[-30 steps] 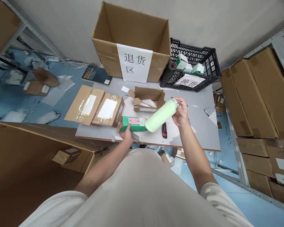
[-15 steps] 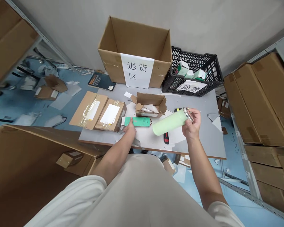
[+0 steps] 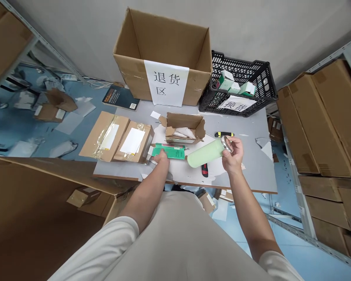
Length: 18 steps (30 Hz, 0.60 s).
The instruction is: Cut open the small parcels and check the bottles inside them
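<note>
A light green bottle with a silver cap is tilted above the table, and my right hand grips it by the cap end. My left hand holds a green box at its left part, with the thumb on top. Behind the green box stands an open brown carton with white wrapping inside. Under the bottle's lower side lies a red and black cutter. A yellow and black cutter lies behind the bottle's cap.
Two taped parcels lie on the table at the left. Behind stand a large labelled carton and a black crate with green boxes; a dark book is at the back left. A big open carton is at the lower left.
The green box has tipped so that another side of it shows. The bottle and my right hand have shifted slightly left. The yellow cutter is now more visible, and the view has moved a little.
</note>
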Available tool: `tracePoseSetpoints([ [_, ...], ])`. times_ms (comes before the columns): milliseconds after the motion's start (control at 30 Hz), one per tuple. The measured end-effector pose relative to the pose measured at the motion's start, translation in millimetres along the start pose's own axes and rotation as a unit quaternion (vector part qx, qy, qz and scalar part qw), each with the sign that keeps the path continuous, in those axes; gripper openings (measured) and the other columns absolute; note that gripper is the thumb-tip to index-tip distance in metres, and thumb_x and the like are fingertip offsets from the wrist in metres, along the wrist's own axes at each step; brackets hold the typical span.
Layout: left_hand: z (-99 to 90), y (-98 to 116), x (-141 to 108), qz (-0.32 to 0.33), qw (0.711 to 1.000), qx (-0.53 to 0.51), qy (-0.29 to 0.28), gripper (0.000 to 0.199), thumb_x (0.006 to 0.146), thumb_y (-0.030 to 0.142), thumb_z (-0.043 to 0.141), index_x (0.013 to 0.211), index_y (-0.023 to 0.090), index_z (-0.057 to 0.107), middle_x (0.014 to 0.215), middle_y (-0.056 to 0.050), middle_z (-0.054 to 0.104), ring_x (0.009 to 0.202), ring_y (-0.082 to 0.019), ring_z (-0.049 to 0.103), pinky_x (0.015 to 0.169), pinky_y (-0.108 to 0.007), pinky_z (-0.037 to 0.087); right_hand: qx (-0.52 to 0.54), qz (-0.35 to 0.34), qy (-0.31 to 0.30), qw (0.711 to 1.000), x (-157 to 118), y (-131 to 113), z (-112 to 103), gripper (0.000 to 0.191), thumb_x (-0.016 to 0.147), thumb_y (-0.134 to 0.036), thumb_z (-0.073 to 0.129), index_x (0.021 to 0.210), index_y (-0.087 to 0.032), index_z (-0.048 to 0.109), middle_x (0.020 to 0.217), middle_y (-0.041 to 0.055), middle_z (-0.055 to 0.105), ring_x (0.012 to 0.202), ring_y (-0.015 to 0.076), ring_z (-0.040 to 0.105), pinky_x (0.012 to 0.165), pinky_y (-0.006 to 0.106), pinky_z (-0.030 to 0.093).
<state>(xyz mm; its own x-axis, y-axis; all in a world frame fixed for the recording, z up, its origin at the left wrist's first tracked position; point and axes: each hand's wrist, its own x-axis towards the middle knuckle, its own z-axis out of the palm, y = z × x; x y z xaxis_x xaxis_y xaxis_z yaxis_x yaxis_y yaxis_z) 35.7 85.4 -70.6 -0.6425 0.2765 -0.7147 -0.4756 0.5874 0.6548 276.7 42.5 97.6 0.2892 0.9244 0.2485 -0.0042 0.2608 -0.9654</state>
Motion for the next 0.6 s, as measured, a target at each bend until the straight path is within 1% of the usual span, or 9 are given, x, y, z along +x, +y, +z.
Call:
tracePoseSetpoints([
  [100, -5.5, -1, -4, -0.003, 0.998, -0.06, -0.013, 0.051, 0.073, 0.016, 0.062, 0.12, 0.017, 0.042, 0.12, -0.013, 0.06, 0.103, -0.021, 0.065, 0.079, -0.033, 0.056, -0.021, -0.003, -0.002, 1.0, -2, -1, 0, 0.058, 0.055, -0.056, 0.08, 0.098, -0.028, 0.054, 0.102, 0.0027, 0.058, 0.091, 0.0197, 0.06, 0.082, 0.034, 0.047],
  [167, -14.3, 0, -8, -0.002, 0.995, -0.089, -0.036, 0.044, 0.071, 0.014, 0.063, 0.113, 0.015, 0.05, 0.114, -0.012, 0.064, 0.098, -0.02, 0.067, 0.077, -0.032, 0.056, -0.029, -0.01, 0.001, 1.0, -4, -2, 1, 0.059, 0.054, -0.058, 0.079, 0.098, -0.028, 0.054, 0.104, 0.0033, 0.058, 0.094, 0.0207, 0.06, 0.085, 0.035, 0.047],
  [233, -27.8, 1, -14, 0.002, 0.99, -0.114, -0.077, 0.036, 0.069, 0.012, 0.065, 0.104, 0.014, 0.056, 0.107, -0.011, 0.067, 0.094, -0.021, 0.068, 0.078, -0.034, 0.057, -0.031, -0.02, 0.008, 0.999, -6, -5, 1, 0.06, 0.054, -0.059, 0.079, 0.098, -0.027, 0.054, 0.104, 0.0038, 0.058, 0.096, 0.0216, 0.061, 0.087, 0.036, 0.046],
  [300, -44.6, 2, -22, 0.03, 0.979, -0.144, -0.141, 0.033, 0.066, 0.013, 0.069, 0.097, 0.014, 0.06, 0.102, -0.01, 0.068, 0.093, -0.021, 0.068, 0.082, -0.036, 0.056, -0.03, -0.029, 0.022, 0.999, -8, -9, 1, 0.062, 0.053, -0.06, 0.079, 0.098, -0.027, 0.055, 0.104, 0.0041, 0.058, 0.098, 0.0225, 0.061, 0.089, 0.038, 0.046],
  [400, -70.2, 3, -37, 0.133, 0.951, -0.147, -0.239, 0.037, 0.06, 0.015, 0.077, 0.094, 0.016, 0.063, 0.099, -0.008, 0.069, 0.092, -0.022, 0.068, 0.088, -0.039, 0.054, -0.014, -0.049, 0.045, 0.998, -10, -18, -2, 0.063, 0.051, -0.06, 0.081, 0.098, -0.027, 0.055, 0.102, 0.0037, 0.059, 0.098, 0.0232, 0.061, 0.091, 0.04, 0.046],
  [467, -82.7, 4, -46, 0.222, 0.93, -0.077, -0.283, 0.041, 0.055, 0.016, 0.081, 0.092, 0.017, 0.063, 0.096, -0.008, 0.068, 0.093, -0.022, 0.067, 0.092, -0.04, 0.053, 0.002, -0.072, 0.062, 0.996, -10, -26, -5, 0.063, 0.05, -0.06, 0.081, 0.098, -0.027, 0.056, 0.102, 0.0034, 0.058, 0.099, 0.0235, 0.061, 0.092, 0.041, 0.046],
  [500, -86.6, 4, -50, 0.268, 0.918, -0.02, -0.292, 0.042, 0.054, 0.015, 0.083, 0.091, 0.018, 0.063, 0.094, -0.008, 0.068, 0.095, -0.023, 0.067, 0.092, -0.04, 0.053, 0.009, -0.085, 0.073, 0.994, -11, -31, -7, 0.063, 0.051, -0.06, 0.081, 0.098, -0.027, 0.056, 0.102, 0.0033, 0.058, 0.1, 0.0237, 0.061, 0.093, 0.041, 0.046],
  [533, -88.5, 3, -54, 0.31, 0.91, 0.052, -0.271, 0.04, 0.054, 0.015, 0.083, 0.088, 0.019, 0.063, 0.091, -0.007, 0.067, 0.095, -0.023, 0.066, 0.09, -0.039, 0.054, 0.012, -0.097, 0.084, 0.992, -11, -37, -10, 0.063, 0.051, -0.061, 0.08, 0.098, -0.027, 0.056, 0.102, 0.0033, 0.057, 0.1, 0.0242, 0.061, 0.093, 0.042, 0.046],
  [600, -86.7, 0, -59, 0.362, 0.899, 0.201, -0.142, 0.032, 0.058, 0.015, 0.08, 0.083, 0.02, 0.06, 0.084, -0.005, 0.063, 0.092, -0.024, 0.066, 0.08, -0.041, 0.058, 0.007, -0.115, 0.107, 0.988, -14, -48, -13, 0.063, 0.051, -0.064, 0.078, 0.098, -0.028, 0.055, 0.103, 0.0036, 0.056, 0.101, 0.0255, 0.06, 0.092, 0.045, 0.046],
])
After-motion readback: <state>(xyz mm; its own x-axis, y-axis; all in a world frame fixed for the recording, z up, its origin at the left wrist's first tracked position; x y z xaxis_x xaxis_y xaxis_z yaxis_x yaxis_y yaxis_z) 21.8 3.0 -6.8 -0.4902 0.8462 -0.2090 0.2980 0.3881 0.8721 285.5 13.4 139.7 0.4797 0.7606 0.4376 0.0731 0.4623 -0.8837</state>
